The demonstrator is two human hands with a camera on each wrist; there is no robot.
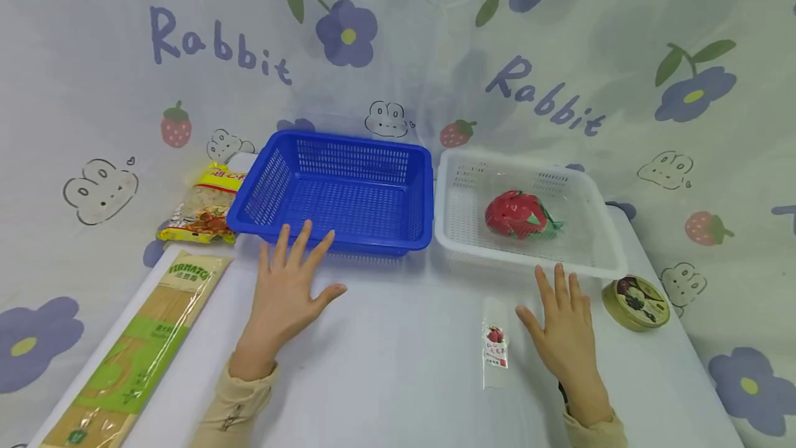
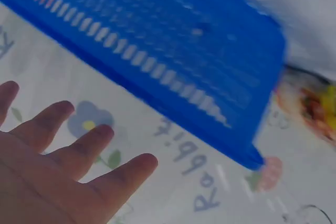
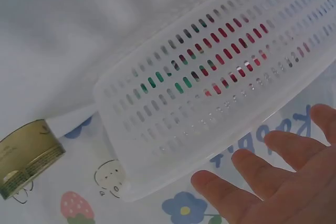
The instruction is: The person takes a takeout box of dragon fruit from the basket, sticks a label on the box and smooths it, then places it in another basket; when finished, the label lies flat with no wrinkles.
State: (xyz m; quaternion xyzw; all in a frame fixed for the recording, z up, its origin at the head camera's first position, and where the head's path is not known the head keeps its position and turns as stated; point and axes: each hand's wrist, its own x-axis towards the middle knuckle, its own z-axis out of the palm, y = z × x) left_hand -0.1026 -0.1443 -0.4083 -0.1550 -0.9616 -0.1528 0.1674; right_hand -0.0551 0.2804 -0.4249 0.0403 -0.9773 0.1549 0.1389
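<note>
My left hand (image 1: 287, 301), fingers spread and holding nothing, hovers at the near side of a blue plastic basket (image 1: 348, 247). My right hand (image 1: 564, 337) is likewise spread, just short of the white basket (image 1: 528, 252). Inside that white basket lies a red dragon fruit (image 1: 517, 215) with green tips, seen through the holes in the right wrist view. A narrow clear strip with a dragon fruit label (image 1: 496, 348) lies flat to the left of my right hand. The blue basket's inside shows nothing in it.
Left of my left hand lies a long pack of spaghetti (image 1: 139, 344). Behind it, a yellow food bag (image 1: 208, 206) leans beside the blue basket. A round gold tin (image 1: 636, 303) stands at the right table edge. A rabbit-print cloth (image 1: 398, 33) hangs behind.
</note>
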